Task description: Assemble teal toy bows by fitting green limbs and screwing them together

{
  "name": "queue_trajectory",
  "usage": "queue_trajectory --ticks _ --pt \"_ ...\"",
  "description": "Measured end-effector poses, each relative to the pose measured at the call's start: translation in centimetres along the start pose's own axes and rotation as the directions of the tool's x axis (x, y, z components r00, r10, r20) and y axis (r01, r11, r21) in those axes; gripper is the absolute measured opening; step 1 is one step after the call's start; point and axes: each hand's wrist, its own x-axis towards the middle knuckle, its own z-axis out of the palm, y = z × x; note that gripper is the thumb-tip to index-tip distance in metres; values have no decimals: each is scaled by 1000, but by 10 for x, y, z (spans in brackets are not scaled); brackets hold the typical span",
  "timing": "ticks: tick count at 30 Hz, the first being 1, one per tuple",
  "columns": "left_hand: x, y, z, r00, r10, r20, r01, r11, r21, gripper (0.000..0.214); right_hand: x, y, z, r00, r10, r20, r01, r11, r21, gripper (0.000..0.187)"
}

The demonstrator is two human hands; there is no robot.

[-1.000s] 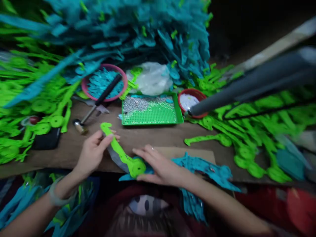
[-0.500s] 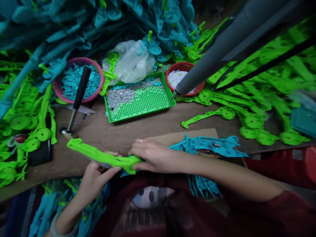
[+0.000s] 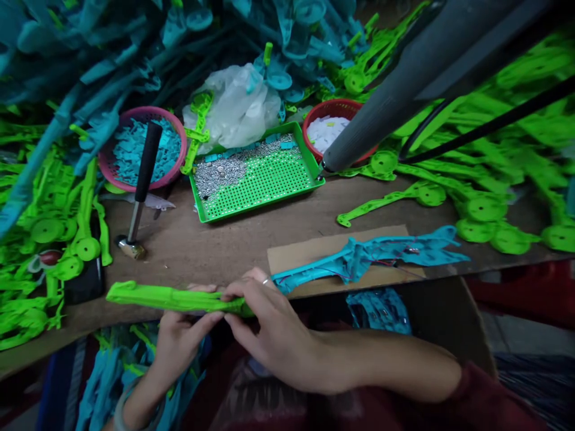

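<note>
A long bright-green plastic part (image 3: 166,297) lies across both my hands, just above the table's front edge. My left hand (image 3: 182,338) grips it from below near the middle, thumb along its near side. At its right end my right hand (image 3: 265,317), with a ring on one finger, closes over it and hides that end. Just right of my right hand, a blue plastic shell (image 3: 359,257) with thin wires rests on a piece of cardboard (image 3: 291,251). A hammer (image 3: 142,185) with a black handle stands on its head to the left.
A green perforated tray (image 3: 269,185) holds many small metal screws. Beside it are a pink basket (image 3: 182,152) of blue pieces and a red basket (image 3: 314,114) of white pieces. Green parts (image 3: 485,209) pile up at right. A grey pole (image 3: 381,114) slants down near the tray.
The green part has turned edge-up and now lies nearly level, its left end lower. My right hand has shifted, its wrist swinging toward me, uncovering more of the blue shell and cardboard.
</note>
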Motion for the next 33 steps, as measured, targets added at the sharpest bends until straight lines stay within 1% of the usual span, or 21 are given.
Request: queue_trajectory --ticks 4,7,9,12,14,17,19,22,26,29,31,33 --pt "-4 -3 1 1000 16 7 -16 1000 -8 26 -3 -2 1 1000 19 -2 -19 1000 10 23" --pt "-5 -4 1 999 46 14 -46 999 -26 24 -2 -2 -1 999 42 26 -42 999 17 20" --pt "-5 -2 1 996 91 0 -91 995 -34 21 2 -2 -5 996 35 78 -36 999 10 19" --pt "-4 4 1 989 145 -22 -146 988 -51 20 11 -1 -14 980 -10 198 15 1000 -23 16" --pt "-3 9 1 990 138 -20 -139 988 -67 20 16 2 -22 970 -54 239 78 992 -95 16" --pt "-2 12 1 995 97 4 -96 991 -88 19 19 7 -34 955 -85 283 174 936 -307 22" --pt "-3 12 1 996 85 13 -83 990 -111 19 20 10 -41 933 -47 358 212 873 -440 27" --pt "-6 8 2 995 99 1 -98 988 -121 20 23 11 -47 891 14 454 260 805 -534 26" --pt "-9 7 3 995 100 -28 -102 992 -80 19 34 10 -51 841 -21 541 341 796 -499 26" --pt "-9 10 4 997 70 -42 -72 996 -58 15 40 11 -51 810 -12 587 351 812 -467 23" --pt "-7 13 2 998 43 -39 -45 997 -61 15 42 13 -52 800 -7 600 347 822 -452 21" --pt "-4 14 -3 1000 4 1 -4 996 -90 17 43 14 -52 794 -25 607 353 832 -428 20"
